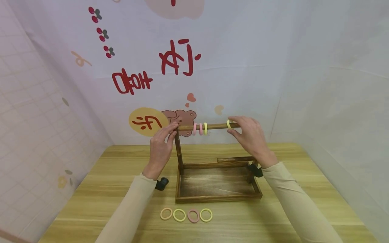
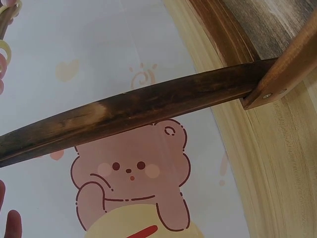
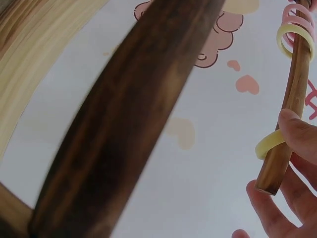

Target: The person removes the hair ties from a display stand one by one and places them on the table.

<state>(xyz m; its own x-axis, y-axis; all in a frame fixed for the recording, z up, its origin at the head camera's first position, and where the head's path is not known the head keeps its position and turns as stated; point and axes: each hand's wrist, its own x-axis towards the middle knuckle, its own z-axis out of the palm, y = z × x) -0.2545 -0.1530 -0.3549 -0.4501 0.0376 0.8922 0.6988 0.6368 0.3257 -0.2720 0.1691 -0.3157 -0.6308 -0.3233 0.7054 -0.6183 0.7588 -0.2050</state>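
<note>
A wooden rack with a tray base (image 1: pixel 218 199) has a raised upper bar (image 1: pixel 217 126) with a free right end. My left hand (image 1: pixel 161 146) holds the bar's left end at the post (image 2: pixel 163 101), thumb below and fingers above. With thumb and fingers, my right hand (image 1: pixel 250 138) pinches a yellow ring (image 3: pixel 269 144), which is around the bar close to its free end (image 3: pixel 267 191). Farther left on the bar hang two pink rings (image 1: pixel 195 129) and another yellow ring (image 3: pixel 282 42), side by side.
Several loose rings lie in a row on the table before the rack, among them an orange one (image 1: pixel 166 213) and a pink one (image 1: pixel 193 216). A lower wooden arm (image 1: pixel 234 159) sticks out leftward over the tray. A printed cloth (image 1: pixel 243 84) hangs behind the table.
</note>
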